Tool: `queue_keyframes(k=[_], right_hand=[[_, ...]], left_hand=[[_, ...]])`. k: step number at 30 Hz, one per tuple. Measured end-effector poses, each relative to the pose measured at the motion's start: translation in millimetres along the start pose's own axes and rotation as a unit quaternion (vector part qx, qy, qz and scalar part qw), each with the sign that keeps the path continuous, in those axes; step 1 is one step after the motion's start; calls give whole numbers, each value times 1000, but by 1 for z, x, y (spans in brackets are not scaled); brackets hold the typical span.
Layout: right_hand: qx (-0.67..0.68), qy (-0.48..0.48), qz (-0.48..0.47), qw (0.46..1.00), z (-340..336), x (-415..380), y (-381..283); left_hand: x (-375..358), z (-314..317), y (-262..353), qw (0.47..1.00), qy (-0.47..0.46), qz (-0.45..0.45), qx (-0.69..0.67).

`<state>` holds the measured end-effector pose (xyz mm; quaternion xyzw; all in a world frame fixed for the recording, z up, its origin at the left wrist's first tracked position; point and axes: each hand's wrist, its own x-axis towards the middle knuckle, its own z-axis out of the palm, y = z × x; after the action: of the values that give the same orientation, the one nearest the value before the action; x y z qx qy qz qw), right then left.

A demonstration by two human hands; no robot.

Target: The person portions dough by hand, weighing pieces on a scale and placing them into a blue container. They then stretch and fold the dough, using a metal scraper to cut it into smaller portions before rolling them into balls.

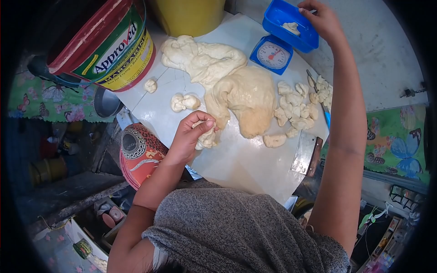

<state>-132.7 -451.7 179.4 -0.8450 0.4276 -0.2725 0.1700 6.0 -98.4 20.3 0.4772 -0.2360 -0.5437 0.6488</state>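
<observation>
My left hand [184, 135] is closed around a lump of dough [206, 138] in front of the large dough mass [250, 98]. My right hand [321, 20] reaches over the blue scale pan [269, 20], its fingers bent and apart near the rim, with nothing visible in them. A small dough piece [291, 28] lies in that pan. Below it, the blue kitchen scale [273, 55] faces me with its round dial. Several cut dough pieces [296, 107] lie right of the mass, and two joined balls [184, 102] rest to its left.
A dough scraper [306, 154] lies at the table's right edge, near a knife with a blue handle [327, 117]. A margarine bucket [114, 50] stands at the left, a yellow container [189, 16] at the back. A red patterned container [141, 154] sits beside the white table [246, 168].
</observation>
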Motion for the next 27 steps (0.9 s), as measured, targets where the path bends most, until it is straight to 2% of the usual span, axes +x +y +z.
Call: queue_keyframes(k=[1,3,7,9,12,16,17,18,20,21,23,24,26,27], right_hand=[[0,0,0,1000,3,5,9],[-82,-69,-114,988,16,19,38],[-133,-130,-101,977,30,19,34],[-196,-200,-90,956,33,22,33],[-156,-208,-115,959,35,29,35],[-71,-267,-31,961,30,37,31],[-77,-265,-43,960,30,37,34],[-84,-262,-53,960,30,37,36],[-18,-203,-75,976,31,27,32],[-17,-209,-85,974,31,22,27],[73,-147,-11,986,18,8,14],[68,-149,-10,987,10,-1,9],[91,-40,-39,994,-9,-27,-2],[84,-39,-33,995,-17,-48,-9]], left_hand=[[0,0,0,1000,2,-1,-1],[0,0,-1,1000,2,-2,-2],[0,-1,-1,1000,-2,0,-2],[0,0,0,1000,4,-3,-8],[0,-4,0,1000,4,-4,-18],[1,-5,2,1000,0,14,-7],[1,-6,2,1000,-18,16,5],[1,-6,3,1000,2,26,2],[0,-5,5,999,-31,30,12],[-2,-7,6,999,-21,35,8],[-1,-7,6,998,-41,38,-7],[-1,-6,6,998,-43,37,-11],[-3,-5,7,998,-29,39,-30],[-2,-5,8,998,-36,34,-34]])
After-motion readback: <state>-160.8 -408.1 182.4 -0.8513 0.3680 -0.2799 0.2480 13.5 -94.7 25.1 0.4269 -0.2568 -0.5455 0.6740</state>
